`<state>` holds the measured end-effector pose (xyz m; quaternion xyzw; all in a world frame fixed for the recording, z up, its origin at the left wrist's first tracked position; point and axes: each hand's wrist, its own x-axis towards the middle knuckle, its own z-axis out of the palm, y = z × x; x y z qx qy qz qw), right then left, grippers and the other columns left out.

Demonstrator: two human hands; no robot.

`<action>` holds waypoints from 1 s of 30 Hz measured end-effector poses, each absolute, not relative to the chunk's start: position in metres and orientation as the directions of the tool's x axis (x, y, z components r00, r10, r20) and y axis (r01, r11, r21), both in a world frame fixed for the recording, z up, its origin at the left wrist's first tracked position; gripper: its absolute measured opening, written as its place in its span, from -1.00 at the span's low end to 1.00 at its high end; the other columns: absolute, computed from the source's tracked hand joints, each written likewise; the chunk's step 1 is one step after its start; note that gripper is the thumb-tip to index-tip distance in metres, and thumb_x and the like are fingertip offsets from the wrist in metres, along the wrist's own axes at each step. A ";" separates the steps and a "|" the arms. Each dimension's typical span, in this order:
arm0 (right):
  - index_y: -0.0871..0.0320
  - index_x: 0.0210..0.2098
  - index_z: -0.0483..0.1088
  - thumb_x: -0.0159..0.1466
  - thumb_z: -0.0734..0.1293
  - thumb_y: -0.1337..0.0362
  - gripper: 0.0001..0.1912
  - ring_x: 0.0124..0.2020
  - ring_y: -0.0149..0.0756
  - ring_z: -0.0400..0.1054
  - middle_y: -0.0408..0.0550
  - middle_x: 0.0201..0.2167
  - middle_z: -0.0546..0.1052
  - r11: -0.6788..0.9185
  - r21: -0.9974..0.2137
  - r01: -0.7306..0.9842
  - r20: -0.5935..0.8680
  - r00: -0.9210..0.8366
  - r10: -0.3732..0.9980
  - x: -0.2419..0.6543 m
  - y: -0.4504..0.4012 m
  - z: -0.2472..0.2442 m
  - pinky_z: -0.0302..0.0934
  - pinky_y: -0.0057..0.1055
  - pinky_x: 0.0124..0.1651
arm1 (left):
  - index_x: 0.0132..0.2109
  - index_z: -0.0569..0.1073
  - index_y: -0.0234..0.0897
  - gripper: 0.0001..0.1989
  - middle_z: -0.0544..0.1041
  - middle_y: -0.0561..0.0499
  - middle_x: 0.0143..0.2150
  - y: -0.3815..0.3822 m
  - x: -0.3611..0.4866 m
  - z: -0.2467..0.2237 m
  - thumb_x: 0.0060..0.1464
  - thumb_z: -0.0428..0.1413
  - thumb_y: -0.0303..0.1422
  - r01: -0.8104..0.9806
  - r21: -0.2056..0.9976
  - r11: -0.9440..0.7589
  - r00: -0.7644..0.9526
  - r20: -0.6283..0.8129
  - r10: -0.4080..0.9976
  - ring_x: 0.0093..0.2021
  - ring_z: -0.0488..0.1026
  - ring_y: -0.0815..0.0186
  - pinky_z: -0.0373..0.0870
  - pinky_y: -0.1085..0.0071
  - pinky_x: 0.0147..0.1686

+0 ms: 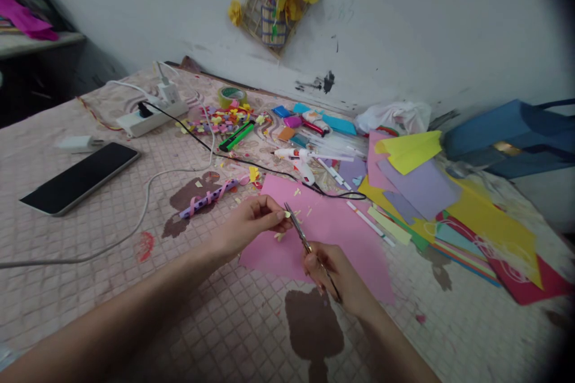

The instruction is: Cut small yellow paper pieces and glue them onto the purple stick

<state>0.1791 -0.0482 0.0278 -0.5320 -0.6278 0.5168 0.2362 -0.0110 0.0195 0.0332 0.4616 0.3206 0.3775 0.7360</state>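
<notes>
My left hand (265,215) pinches a small pale yellow paper piece (287,214) between thumb and fingers. My right hand (330,266) is closed around a pair of scissors (302,233), whose blades point up and left. Their tips are beside the paper piece; whether they touch it I cannot tell. Both hands are above a pink paper sheet (354,251), on which several pale paper scraps (297,192) lie. Left of the sheet rests a purple spotted stick (209,198) with a pink strip wound round it.
Behind the sheet lies a white glue gun (299,161) with its black cord. A green cutter (237,136), small paper pieces (222,119) and a tape roll (232,96) are farther back. Coloured papers (422,188) pile up right. At left are a phone (83,178) and a power strip (153,116).
</notes>
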 end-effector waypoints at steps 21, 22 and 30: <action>0.16 -0.55 0.14 0.25 0.13 -0.04 -0.58 -0.69 -0.53 -0.05 -0.29 -0.69 0.07 -0.137 -0.912 0.386 -0.273 -0.326 0.905 0.183 -0.050 0.019 -0.16 -0.53 -0.63 | -0.37 0.30 -0.37 -0.83 0.51 -0.05 -0.39 0.019 -0.012 0.032 0.03 0.13 -0.36 -0.255 0.923 0.288 0.519 -0.121 0.846 -0.39 0.46 0.35 0.37 0.34 -0.29; 0.16 -0.55 0.14 0.25 0.14 -0.03 -0.59 -0.69 -0.52 -0.05 -0.29 -0.69 0.07 -0.134 -0.913 0.385 -0.272 -0.328 0.905 0.184 -0.050 0.019 -0.15 -0.53 -0.63 | -0.36 0.30 -0.37 -0.82 0.51 -0.05 -0.39 0.019 -0.012 0.031 0.03 0.13 -0.35 -0.258 0.923 0.287 0.519 -0.118 0.846 -0.39 0.45 0.35 0.37 0.33 -0.29; 0.16 -0.55 0.18 0.20 0.19 -0.03 -0.61 -0.70 -0.53 -0.04 -0.29 -0.70 0.10 -0.176 -0.939 0.297 -0.250 -0.234 0.940 0.180 -0.046 0.020 -0.12 -0.55 -0.65 | -0.36 0.33 -0.38 -0.80 0.49 -0.04 -0.39 0.019 -0.012 0.033 0.01 0.14 -0.31 -0.208 0.936 0.285 0.523 -0.140 0.841 -0.39 0.43 0.38 0.36 0.36 -0.30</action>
